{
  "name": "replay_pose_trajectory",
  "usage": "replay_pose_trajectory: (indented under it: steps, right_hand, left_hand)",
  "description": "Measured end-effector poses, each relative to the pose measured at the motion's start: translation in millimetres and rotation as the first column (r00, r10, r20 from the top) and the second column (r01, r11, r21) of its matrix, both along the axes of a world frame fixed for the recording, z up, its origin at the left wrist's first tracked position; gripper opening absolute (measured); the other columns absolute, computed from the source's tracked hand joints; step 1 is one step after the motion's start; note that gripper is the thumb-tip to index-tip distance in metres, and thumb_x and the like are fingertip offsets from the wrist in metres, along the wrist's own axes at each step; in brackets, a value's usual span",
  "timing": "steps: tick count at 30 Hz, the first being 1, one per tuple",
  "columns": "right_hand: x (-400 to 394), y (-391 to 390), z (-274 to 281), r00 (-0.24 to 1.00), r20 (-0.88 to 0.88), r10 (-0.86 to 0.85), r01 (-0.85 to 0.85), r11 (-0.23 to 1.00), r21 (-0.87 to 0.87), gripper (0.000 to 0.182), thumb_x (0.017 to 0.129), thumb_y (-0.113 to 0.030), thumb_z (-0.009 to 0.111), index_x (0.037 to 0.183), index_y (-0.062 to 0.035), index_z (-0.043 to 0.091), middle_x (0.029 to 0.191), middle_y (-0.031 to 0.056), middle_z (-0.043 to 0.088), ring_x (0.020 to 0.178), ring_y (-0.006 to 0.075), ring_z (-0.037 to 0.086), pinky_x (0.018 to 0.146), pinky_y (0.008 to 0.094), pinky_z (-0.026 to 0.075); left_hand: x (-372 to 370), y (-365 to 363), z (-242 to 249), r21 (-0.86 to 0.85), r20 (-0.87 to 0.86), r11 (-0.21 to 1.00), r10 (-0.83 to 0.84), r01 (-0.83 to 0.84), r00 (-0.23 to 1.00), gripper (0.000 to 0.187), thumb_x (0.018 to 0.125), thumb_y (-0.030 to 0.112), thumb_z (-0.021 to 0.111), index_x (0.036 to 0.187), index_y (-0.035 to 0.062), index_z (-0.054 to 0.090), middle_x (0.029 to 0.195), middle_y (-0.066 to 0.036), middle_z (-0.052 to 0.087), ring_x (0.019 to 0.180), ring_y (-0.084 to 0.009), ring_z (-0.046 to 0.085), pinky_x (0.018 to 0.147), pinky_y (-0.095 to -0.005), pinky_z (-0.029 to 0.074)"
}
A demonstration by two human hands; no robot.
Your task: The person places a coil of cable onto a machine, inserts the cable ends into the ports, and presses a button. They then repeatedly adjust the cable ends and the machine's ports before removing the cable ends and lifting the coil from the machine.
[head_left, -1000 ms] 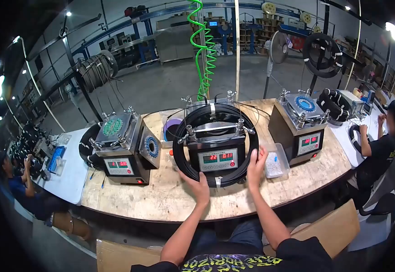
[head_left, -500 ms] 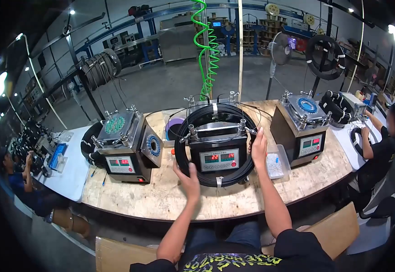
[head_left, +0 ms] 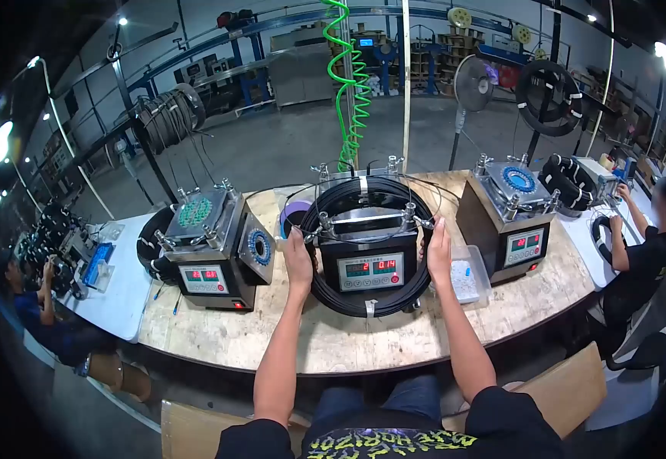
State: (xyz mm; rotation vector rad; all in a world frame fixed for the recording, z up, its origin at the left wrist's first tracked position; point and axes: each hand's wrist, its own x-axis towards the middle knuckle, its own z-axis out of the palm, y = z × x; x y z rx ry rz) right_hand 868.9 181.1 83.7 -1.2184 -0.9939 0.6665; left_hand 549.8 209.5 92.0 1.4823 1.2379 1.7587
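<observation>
Coil: black cable, smooth thin strands in a round ring, white tape at top and bottom; in front of the middle machine, panel showing through.
Left hand: largely open, fingers extended, at coil's left side; grip unclear.
Right hand: largely open, at coil's right side; grip unclear.
Tub: translucent plastic, near right hand.
Tabletop: pale wood, scuffed.

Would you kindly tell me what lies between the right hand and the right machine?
In the head view, a clear tray of white bits lies between the right hand and the right machine.
</observation>
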Motion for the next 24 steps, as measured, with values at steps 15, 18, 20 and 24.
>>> replay_pose_trajectory:
  steps: [15, 18, 20, 24]
  right_hand:
    - [25.7, 23.7, 119.1, 0.764, 0.421, 0.489, -0.507, 0.858, -0.076, 0.052, 0.111, -0.041, 0.054, 0.151, -0.0075, 0.056, 0.149, 0.0155, 0.06, 0.139, 0.0233, 0.054, 0.118, 0.0334, 0.037]
    - [4.7, 21.1, 126.6, 0.715, 0.554, 0.426, -0.489, 0.871, -0.039, 0.053, 0.108, -0.038, 0.061, 0.149, -0.0046, 0.055, 0.138, 0.0195, 0.066, 0.128, 0.0275, 0.064, 0.11, 0.0356, 0.046]
    - [-10.3, 22.5, 108.2, 0.701, 0.702, 0.126, -0.276, 0.956, 0.104, 0.051, 0.105, -0.037, 0.063, 0.146, -0.0092, 0.057, 0.123, 0.023, 0.07, 0.115, 0.0384, 0.068, 0.098, 0.0431, 0.053]
    - [-24.4, 15.7, 95.1, 0.615, 0.754, -0.228, -0.015, 0.953, 0.301, 0.046, 0.102, -0.037, 0.065, 0.142, -0.0148, 0.062, 0.108, 0.0229, 0.07, 0.096, 0.0447, 0.07, 0.078, 0.0516, 0.058]
  left_hand:
    - [-15.7, 26.9, 92.5, -0.061, -0.223, 0.894, -0.447, 0.445, 0.867, 0.059, 0.111, 0.04, 0.054, 0.163, 0.0161, 0.039, 0.138, -0.011, 0.063, 0.122, -0.0243, 0.06, 0.107, -0.0349, 0.045]
    - [0.4, 32.3, 100.7, -0.003, -0.632, 0.942, -0.263, 0.337, 0.729, 0.061, 0.106, 0.046, 0.06, 0.154, 0.0099, 0.048, 0.132, -0.023, 0.063, 0.116, -0.0352, 0.064, 0.105, -0.0412, 0.048]
    - [12.3, 21.0, 111.0, 0.0, -0.677, 0.969, -0.183, 0.248, 0.713, 0.06, 0.105, 0.045, 0.06, 0.153, 0.0105, 0.049, 0.127, -0.023, 0.063, 0.116, -0.0387, 0.064, 0.103, -0.044, 0.049]
    - [22.7, 15.0, 103.4, 0.082, -0.713, 0.988, -0.031, 0.128, 0.701, 0.054, 0.104, 0.04, 0.06, 0.151, 0.0149, 0.05, 0.118, -0.021, 0.062, 0.11, -0.0436, 0.065, 0.095, -0.0481, 0.054]
